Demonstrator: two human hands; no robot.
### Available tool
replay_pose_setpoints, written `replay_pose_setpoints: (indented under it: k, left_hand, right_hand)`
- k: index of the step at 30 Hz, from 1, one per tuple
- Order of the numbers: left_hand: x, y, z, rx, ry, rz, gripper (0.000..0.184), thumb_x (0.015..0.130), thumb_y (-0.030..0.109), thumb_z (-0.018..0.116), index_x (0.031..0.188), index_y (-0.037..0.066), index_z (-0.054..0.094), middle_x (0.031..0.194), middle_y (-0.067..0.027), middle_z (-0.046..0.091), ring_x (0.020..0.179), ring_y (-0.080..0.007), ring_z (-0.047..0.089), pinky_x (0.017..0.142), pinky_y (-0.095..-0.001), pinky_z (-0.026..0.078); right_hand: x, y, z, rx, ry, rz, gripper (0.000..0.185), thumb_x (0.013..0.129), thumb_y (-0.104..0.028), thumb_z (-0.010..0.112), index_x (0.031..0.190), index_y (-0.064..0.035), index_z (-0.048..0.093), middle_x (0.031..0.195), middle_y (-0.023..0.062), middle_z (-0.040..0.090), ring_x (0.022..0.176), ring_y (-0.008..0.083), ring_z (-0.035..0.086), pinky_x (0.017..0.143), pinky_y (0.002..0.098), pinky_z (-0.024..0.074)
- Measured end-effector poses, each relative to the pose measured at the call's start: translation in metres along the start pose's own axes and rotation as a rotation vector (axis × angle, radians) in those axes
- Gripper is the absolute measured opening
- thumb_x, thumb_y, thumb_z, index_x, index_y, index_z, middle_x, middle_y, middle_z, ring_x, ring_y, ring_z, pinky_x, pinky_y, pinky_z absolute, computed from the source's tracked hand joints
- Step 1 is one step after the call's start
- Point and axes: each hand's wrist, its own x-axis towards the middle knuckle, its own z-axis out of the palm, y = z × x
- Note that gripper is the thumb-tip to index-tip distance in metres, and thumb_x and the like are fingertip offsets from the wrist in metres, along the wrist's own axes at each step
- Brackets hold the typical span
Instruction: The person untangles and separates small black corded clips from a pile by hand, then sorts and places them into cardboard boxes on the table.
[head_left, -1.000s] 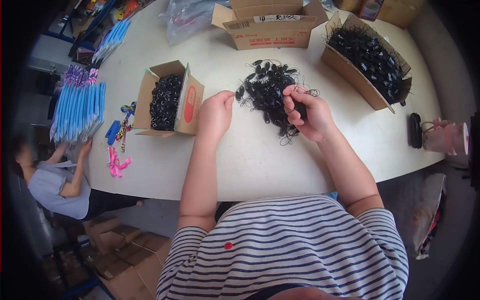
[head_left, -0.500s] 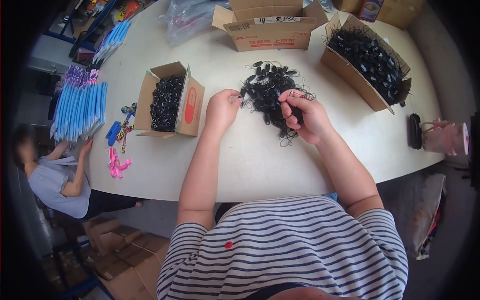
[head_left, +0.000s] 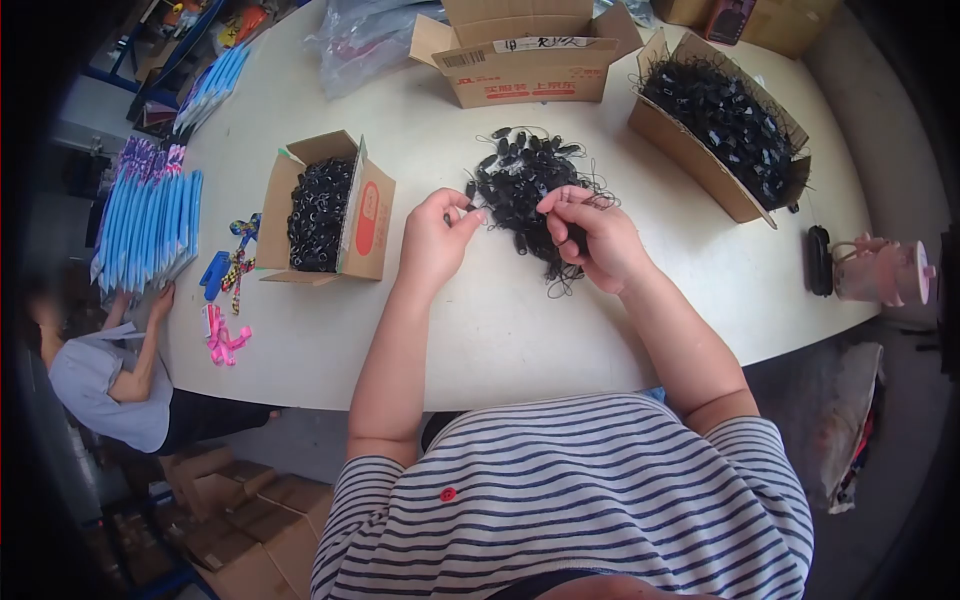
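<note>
A pile of small black clips with thin cord loops lies on the table in front of me. My left hand is at the pile's left side, thumb and fingers pinched round a small black clip, mostly hidden by the fingers. My right hand hovers over the pile's right edge, its fingers curled round several black cord loops that stick out beside the knuckles. To the left stands an open carton filled with small black clips. Another long carton, at the right, is heaped with black looped clips.
An open box stands at the back beside clear plastic bags. On the left are a blue stapler-like object, a pink ribbon and blue packets near another person. A pink cup sits at right.
The view has shifted slightly. My left thumb and fingers have come round towards the pile's edge, and my right hand has moved a little closer to the left one.
</note>
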Motion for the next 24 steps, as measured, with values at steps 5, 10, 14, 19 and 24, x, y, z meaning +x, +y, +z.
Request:
replay_pose_setpoints:
  k: [5,10,14,19,24]
  left_hand:
    - [-0.029,0.029,0.009,-0.321,-0.153,0.049,0.015,0.074,0.007,0.068,0.08,-0.001,0.057,0.059,0.0029,0.047,0.057,-0.0038,0.043,0.053,-0.0201,0.037]
    - [-0.041,0.025,0.024,-0.239,-0.114,0.044,0.012,0.071,0.002,0.066,0.081,0.001,0.058,0.057,0.0038,0.047,0.053,-0.0023,0.04,0.049,-0.0187,0.035]
    - [-0.045,0.019,0.034,-0.11,-0.02,0.169,0.011,0.071,0.004,0.065,0.08,0.001,0.059,0.053,-0.001,0.048,0.05,-0.0062,0.044,0.047,-0.0219,0.037]
    - [-0.044,0.017,0.043,-0.224,-0.014,0.197,0.01,0.074,0.006,0.065,0.08,0.0,0.059,0.056,-0.0012,0.051,0.05,-0.0075,0.047,0.047,-0.0232,0.039]
    - [-0.04,0.006,0.05,-0.606,-0.096,0.107,0.011,0.083,0.01,0.061,0.084,-0.001,0.059,0.063,0.0024,0.052,0.049,-0.0047,0.044,0.044,-0.0208,0.035]
  right_hand:
    - [0.002,0.012,-0.003,-0.325,-0.103,-0.039,0.009,0.086,-0.01,0.052,0.091,-0.0045,0.056,0.065,-0.0019,0.048,0.055,0.0038,0.04,0.048,0.019,0.0323]
    - [-0.004,0.017,0.005,-0.736,-0.074,-0.222,0.016,0.081,-0.011,0.063,0.092,-0.0014,0.058,0.071,-0.0018,0.053,0.065,0.005,0.044,0.058,0.0197,0.0378]
    - [-0.004,0.021,0.006,-0.852,0.007,-0.25,0.014,0.079,-0.009,0.065,0.089,-0.0009,0.06,0.07,-0.0016,0.052,0.067,0.0061,0.045,0.061,0.0206,0.0396]
    - [0.0,0.025,0.0,-0.716,0.044,-0.398,0.012,0.081,-0.01,0.063,0.085,0.0006,0.059,0.07,-0.0004,0.055,0.066,0.0055,0.047,0.059,0.0204,0.0405]
    - [-0.003,0.018,0.002,-0.566,0.067,-0.355,0.006,0.083,-0.006,0.06,0.083,0.0008,0.059,0.076,0.0003,0.058,0.069,0.0054,0.049,0.059,0.0204,0.0413]
